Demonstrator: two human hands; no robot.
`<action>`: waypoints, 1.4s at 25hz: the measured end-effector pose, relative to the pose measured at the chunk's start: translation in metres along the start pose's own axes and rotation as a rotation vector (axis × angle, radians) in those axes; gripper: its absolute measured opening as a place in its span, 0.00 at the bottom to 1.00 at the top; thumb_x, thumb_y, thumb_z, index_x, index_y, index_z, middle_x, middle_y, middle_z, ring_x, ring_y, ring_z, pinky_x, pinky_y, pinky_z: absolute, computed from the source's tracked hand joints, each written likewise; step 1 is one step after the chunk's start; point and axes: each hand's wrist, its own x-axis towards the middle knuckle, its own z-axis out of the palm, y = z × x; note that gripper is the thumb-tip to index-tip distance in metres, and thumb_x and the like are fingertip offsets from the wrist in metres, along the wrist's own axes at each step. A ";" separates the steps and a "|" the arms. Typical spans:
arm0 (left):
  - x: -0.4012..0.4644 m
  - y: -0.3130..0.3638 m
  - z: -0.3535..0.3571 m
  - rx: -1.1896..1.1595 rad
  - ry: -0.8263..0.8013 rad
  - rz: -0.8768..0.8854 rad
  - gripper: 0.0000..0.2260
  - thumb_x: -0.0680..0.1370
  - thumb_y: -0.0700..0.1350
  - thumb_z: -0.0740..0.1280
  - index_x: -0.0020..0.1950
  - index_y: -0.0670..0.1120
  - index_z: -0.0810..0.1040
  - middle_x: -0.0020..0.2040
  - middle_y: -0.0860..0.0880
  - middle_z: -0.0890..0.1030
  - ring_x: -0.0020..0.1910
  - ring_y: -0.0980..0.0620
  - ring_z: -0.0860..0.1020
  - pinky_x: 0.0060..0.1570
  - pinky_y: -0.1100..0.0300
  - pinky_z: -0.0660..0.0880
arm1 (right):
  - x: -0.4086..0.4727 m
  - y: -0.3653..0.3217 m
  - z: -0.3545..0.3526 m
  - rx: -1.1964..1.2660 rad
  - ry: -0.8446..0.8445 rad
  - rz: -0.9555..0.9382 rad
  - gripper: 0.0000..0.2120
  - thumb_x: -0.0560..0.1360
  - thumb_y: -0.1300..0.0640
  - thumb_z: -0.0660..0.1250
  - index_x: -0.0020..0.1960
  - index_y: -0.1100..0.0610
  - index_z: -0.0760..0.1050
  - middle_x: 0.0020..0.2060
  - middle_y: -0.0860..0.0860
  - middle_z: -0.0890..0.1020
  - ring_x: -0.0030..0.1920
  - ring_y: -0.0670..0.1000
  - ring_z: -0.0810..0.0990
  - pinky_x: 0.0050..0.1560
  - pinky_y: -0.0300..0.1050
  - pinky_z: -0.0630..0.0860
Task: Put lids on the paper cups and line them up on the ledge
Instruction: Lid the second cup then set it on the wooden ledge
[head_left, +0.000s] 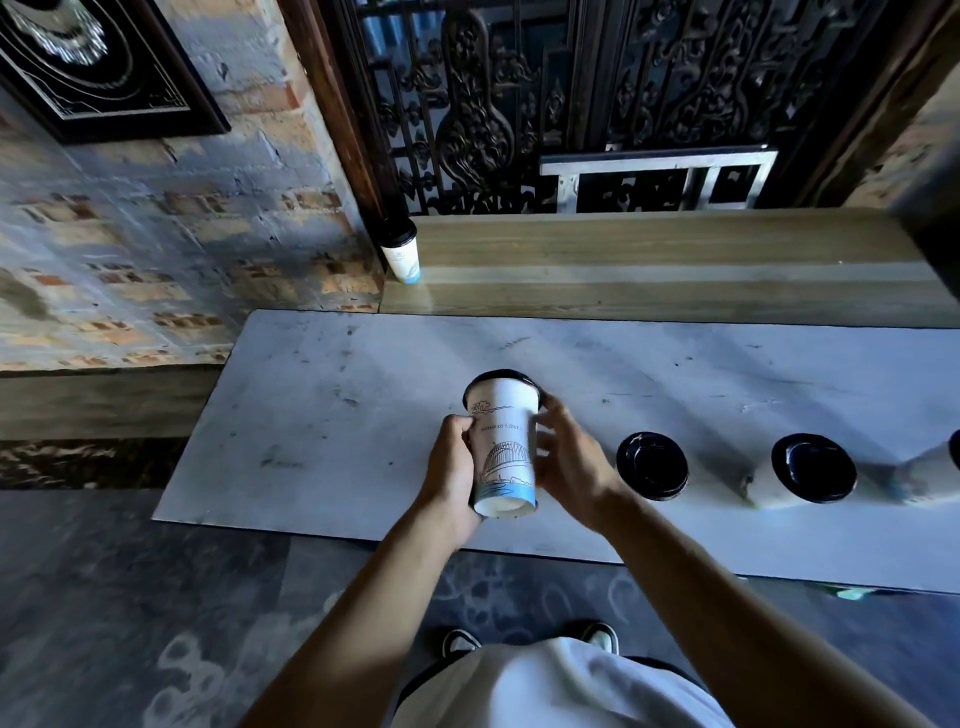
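Paper cups with black lids, all placed around one white board (332, 415). Far left and behind the board, standing upright on the wooden ledge (649, 260), tight in the corner by the brick wall (156, 249): one lidded cup (401, 250). Near the middle, above the board and off its surface: a held cup (503, 447), tipped so its black lid (501, 375) points away and its white bottom faces the camera, with a drawn bridge and a blue band on its side. On the left side of that cup: the left hand (451, 470), curled snug round the lower part, holding it. On the right side of the same cup: the right hand (569, 460), fingers (551, 410) bent and touching the cup near the lid rim, holding it too. Right of the hands, standing on the board: a second lidded cup (652, 466), seen from the top. Further right on the board: a third lidded cup (813, 468), white side showing under its lid. At the far right edge of the board: a fourth cup (935, 475), cut off by the edge of the view, too blurry to tell much. Below the board: a grey floor (156, 597) and two shoe tips (460, 642).
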 end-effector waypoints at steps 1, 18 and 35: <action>0.000 -0.001 0.000 0.002 0.007 -0.004 0.23 0.80 0.53 0.54 0.63 0.39 0.78 0.51 0.36 0.78 0.49 0.39 0.77 0.53 0.40 0.75 | -0.003 0.005 0.002 0.020 0.001 0.012 0.22 0.78 0.43 0.60 0.68 0.53 0.73 0.52 0.66 0.81 0.47 0.60 0.80 0.50 0.57 0.73; -0.016 -0.007 -0.017 0.636 0.243 0.771 0.15 0.81 0.38 0.67 0.48 0.58 0.86 0.54 0.48 0.80 0.52 0.51 0.82 0.54 0.48 0.83 | -0.024 0.019 0.000 0.151 0.008 0.017 0.20 0.81 0.53 0.60 0.73 0.52 0.71 0.56 0.67 0.82 0.49 0.62 0.83 0.46 0.54 0.82; -0.012 -0.002 -0.021 0.454 0.236 0.662 0.05 0.74 0.45 0.72 0.45 0.55 0.85 0.51 0.50 0.87 0.50 0.54 0.85 0.55 0.45 0.84 | -0.021 0.008 -0.016 -0.024 -0.004 -0.027 0.32 0.81 0.65 0.56 0.75 0.34 0.64 0.45 0.62 0.81 0.42 0.58 0.82 0.40 0.52 0.82</action>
